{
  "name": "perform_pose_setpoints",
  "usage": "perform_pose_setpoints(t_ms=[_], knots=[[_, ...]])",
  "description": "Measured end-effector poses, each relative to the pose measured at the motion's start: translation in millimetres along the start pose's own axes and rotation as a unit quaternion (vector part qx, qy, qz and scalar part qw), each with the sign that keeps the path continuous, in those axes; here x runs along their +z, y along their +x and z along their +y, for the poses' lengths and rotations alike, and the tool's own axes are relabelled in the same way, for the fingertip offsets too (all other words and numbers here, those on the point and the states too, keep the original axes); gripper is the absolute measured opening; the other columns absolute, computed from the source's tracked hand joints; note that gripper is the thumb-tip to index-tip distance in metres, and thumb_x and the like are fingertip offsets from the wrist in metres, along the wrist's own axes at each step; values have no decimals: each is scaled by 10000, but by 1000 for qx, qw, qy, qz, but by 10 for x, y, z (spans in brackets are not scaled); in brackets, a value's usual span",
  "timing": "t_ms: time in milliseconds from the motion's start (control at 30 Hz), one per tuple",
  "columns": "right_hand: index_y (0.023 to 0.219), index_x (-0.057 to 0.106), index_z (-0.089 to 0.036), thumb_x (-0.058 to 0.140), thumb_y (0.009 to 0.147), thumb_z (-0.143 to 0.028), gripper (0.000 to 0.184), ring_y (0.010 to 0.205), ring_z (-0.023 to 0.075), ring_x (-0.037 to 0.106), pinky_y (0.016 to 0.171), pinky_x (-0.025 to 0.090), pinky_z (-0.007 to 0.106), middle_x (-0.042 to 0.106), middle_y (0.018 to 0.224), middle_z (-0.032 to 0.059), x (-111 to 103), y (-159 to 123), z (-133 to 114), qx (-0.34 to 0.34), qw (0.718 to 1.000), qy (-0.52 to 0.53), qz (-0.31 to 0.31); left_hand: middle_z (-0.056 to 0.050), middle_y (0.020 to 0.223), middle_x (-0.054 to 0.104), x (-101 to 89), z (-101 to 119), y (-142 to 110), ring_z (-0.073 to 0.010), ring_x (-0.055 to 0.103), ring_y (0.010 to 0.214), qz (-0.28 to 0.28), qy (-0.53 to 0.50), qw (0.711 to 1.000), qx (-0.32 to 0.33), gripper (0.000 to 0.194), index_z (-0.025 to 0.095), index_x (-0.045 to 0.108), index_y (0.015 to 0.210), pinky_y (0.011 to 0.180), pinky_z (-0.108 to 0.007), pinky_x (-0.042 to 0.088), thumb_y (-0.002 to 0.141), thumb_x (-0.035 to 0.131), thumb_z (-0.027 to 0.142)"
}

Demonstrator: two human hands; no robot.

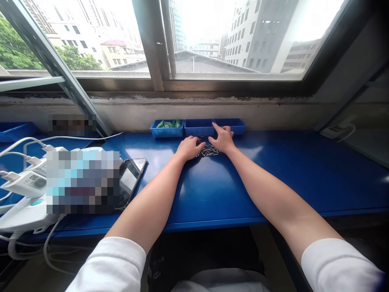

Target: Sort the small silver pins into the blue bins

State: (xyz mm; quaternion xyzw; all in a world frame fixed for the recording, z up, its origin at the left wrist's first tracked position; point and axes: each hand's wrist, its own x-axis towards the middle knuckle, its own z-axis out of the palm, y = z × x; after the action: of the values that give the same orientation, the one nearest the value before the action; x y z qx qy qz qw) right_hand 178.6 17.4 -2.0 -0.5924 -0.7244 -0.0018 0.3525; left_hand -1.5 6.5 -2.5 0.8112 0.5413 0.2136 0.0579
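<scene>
A pile of small dark metal pieces, like screws or pins (pixel 209 151), lies on the blue tabletop (pixel 206 190). My left hand (pixel 191 148) rests at the pile's left side, its fingers loosely bent and thumb apart, touching the edge of the pieces. On the right of the pile is my right hand (pixel 224 140), index finger stretched toward the bins and thumb spread out; I see nothing held in it. Behind the hands, three blue bins stand in a row: the left bin (pixel 167 133) contains green material, beside a middle bin (pixel 199 131) and a right bin (pixel 240 129).
A phone (pixel 130 178) lies left of my left forearm. Farther left are a white power strip (pixel 33 211) with plugs and cables, and a blurred-out patch. A blue tray (pixel 16 130) sits at the far left. The window wall (pixel 130 111) bounds the back.
</scene>
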Motion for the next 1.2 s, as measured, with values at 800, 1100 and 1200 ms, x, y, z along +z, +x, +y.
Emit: perform_pose_setpoints(t_ms=[800, 1100, 1200], knots=[[1149, 608, -165, 491, 830, -323, 375, 1134, 300, 437, 959, 366, 446, 556, 1259, 119, 60, -26, -19, -46, 999, 7, -19, -115, 1105, 611, -8, 10, -20, -281, 543, 1075, -5, 28, 999, 32, 528, 186, 647, 1101, 918, -369, 431, 849, 411, 585], [825, 671, -181, 509, 829, -333, 223, 807, 191, 586, 729, 429, 286, 649, 885, 79, 43, -70, -60, -63, 987, 41, -144, -93, 1134, 597, 6, -8, -25, -271, 532, 1100, -15, 21, 999, 38, 423, 221, 638, 1109, 944, -348, 421, 824, 477, 489], [832, 679, -190, 490, 839, -298, 218, 822, 189, 595, 724, 421, 275, 666, 896, 69, 55, -63, -46, -76, 985, 43, -151, -96, 1125, 595, 6, -2, -25, -272, 537, 1093, -18, 20, 999, 33, 424, 218, 644, 1097, 938, -346, 425, 822, 473, 492]])
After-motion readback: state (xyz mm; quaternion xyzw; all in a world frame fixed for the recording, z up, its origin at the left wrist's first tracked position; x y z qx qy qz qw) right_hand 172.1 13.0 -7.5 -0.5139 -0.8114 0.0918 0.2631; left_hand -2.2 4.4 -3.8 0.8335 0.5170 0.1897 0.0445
